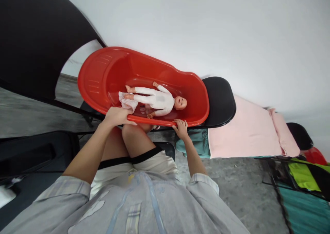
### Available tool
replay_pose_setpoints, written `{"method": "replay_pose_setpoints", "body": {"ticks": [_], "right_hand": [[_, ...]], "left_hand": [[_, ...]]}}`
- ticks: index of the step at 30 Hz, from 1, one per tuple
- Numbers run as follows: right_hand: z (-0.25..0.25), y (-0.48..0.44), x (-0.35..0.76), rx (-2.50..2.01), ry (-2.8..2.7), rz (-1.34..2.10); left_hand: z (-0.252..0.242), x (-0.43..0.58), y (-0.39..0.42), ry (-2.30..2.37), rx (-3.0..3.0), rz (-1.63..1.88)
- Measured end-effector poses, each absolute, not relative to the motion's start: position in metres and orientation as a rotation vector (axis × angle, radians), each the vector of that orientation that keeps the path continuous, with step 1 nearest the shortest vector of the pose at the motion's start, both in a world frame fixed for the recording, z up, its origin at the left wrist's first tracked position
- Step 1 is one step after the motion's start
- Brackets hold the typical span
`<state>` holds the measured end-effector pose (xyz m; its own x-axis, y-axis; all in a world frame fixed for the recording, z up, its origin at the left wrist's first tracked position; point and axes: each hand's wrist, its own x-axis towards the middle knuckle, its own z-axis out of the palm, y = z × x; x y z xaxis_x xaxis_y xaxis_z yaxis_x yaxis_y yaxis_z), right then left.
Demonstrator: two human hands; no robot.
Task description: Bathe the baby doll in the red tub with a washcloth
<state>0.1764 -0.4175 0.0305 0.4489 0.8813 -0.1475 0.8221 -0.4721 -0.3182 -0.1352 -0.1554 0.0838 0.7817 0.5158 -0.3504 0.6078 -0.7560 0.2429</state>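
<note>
A red baby bathtub [118,60] stands lengthwise in front of me. On its bottom a baby doll [160,98] with a white cloth body lies on its back, head to the right and legs to the left. A crumpled pale pink cloth [128,101] lies under and beside its feet. My left hand [117,116] is closed over the near rim, close to the cloth; its fingertips inside the tub are hidden. Farther right, near the doll's head, my right hand [180,128] grips the same rim with its fingers curled over it.
The tub rests on black chairs, one seat [219,101] showing at its right end. A pink towel [244,134] covers a surface farther right, over green fabric [197,143]. A dark bag-like object [38,155] is at left. A white wall [206,28] rises behind.
</note>
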Motion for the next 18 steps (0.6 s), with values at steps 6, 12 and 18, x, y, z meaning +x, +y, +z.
{"method": "replay_pose_setpoints", "body": {"ticks": [6,12,18], "right_hand": [[0.029,-0.419,0.177,-2.511,-1.479,0.419],[0.035,-0.416,0.173,-2.532,-1.481,0.446],[0.046,-0.417,0.177,-2.438,-1.492,0.603]], "left_hand": [[0.083,-0.137,-0.156,0.858,2.687,-0.383],[0.078,-0.138,-0.156,0.843,2.661,-0.345],[0.08,-0.137,-0.156,0.896,2.605,-0.349]]}}
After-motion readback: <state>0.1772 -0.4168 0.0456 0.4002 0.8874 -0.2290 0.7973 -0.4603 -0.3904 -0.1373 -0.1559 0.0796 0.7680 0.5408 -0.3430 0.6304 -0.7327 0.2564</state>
